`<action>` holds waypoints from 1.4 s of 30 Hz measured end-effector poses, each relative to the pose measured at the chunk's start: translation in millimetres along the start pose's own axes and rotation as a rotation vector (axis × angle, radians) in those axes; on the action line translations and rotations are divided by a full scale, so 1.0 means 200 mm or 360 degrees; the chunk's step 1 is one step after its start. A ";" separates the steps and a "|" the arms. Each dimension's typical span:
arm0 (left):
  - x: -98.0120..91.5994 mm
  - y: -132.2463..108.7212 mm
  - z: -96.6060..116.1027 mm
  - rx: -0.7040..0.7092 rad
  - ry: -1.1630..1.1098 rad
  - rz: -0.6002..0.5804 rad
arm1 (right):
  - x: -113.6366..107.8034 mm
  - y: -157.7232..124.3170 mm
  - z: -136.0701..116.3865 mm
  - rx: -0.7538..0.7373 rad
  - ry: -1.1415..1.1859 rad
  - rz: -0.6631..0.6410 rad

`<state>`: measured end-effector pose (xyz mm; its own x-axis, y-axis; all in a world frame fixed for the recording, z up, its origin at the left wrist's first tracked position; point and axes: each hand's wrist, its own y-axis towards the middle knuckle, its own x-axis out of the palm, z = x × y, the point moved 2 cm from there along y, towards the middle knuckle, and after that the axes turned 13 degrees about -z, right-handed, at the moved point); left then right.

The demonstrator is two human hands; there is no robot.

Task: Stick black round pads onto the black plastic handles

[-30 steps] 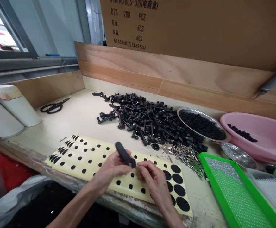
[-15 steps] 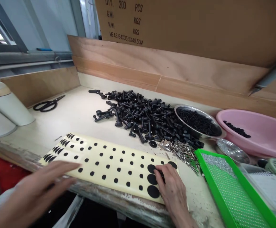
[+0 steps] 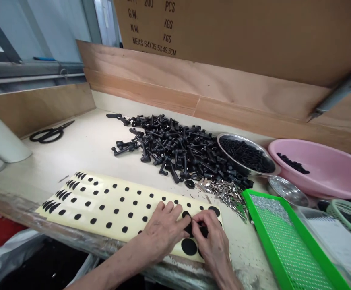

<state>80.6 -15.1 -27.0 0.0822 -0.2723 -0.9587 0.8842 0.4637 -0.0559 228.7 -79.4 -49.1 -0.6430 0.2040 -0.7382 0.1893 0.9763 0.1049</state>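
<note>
The left hand (image 3: 163, 230) is held palm-down with fingers spread, the right hand (image 3: 214, 241) curled just beside it.

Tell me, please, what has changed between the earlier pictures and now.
The left hand no longer shows the black handle it held; it has come back onto the backing sheet beside the right hand, whose fingers work at the large black dots. The black parts pile stayed put.
</note>
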 end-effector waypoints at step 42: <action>-0.28 0.25 -0.54 -0.0260 -0.0255 0.0359 | -0.01 0.18 -0.13 -0.0309 0.0413 0.0721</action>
<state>70.6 115.0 -7.4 0.3506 -0.2705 -0.8966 0.7510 0.6533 0.0965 217.6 -43.0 -27.8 -0.6955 0.5936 -0.4049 0.3648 0.7772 0.5127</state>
